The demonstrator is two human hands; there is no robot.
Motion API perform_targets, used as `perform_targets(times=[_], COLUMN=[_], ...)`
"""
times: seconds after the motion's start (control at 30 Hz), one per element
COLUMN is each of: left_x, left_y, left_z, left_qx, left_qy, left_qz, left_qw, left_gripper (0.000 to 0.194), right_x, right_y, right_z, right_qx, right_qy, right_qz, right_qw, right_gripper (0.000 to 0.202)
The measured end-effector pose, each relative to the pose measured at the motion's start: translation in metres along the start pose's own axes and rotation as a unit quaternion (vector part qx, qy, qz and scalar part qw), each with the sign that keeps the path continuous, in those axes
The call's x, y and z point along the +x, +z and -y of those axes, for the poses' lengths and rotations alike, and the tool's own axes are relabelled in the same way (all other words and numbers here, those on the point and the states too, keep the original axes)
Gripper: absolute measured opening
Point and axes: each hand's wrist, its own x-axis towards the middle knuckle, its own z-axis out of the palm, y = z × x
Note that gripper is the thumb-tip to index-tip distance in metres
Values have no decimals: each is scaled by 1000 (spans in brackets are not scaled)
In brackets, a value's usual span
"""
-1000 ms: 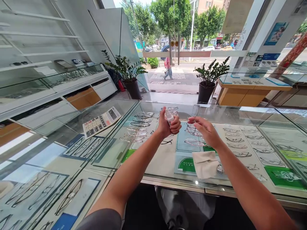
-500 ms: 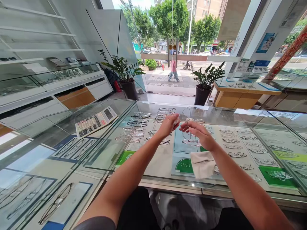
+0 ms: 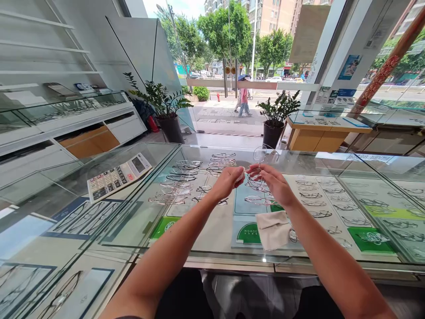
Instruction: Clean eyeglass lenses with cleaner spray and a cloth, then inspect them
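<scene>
Since the earlier frame, both hands have been drawn together: glasses (image 3: 260, 156) pinched by right hand (image 3: 270, 184), lenses at 12 o'clock, left hand (image 3: 227, 181) clenched on a bottle (image 3: 243, 173)

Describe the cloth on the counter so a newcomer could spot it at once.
Start at the long glass display counter filled with rows of spectacle frames. Near its front edge, just below the right hand, lies a small cream folded cloth on the glass. It is the only soft, opaque fabric there; everything around it is wire frames and green cards.
</scene>
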Motion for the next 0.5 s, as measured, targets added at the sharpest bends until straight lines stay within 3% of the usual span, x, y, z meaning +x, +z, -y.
perform_targets(times=[0.2,0.3,0.4,0.5], left_x=[-5,-4,2,14], left_y=[8,7,-7,-37], left_z=[5,3,1,6], left_qx=[33,24,4,27], left_qy=[-14,-24,6,44], left_qz=[36,23,-48,-176], left_qw=[999,999,999,983], left_gripper=[72,71,69,55], right_x=[-1,-1,0,3], right_y=[4,2,-3,-9], right_z=[2,5,7,6], right_qx=[48,65,72,69], right_qy=[8,7,-6,-15], right_qz=[0,-2,-21,-43], right_qw=[999,998,997,997], right_gripper=[38,34,31,31])
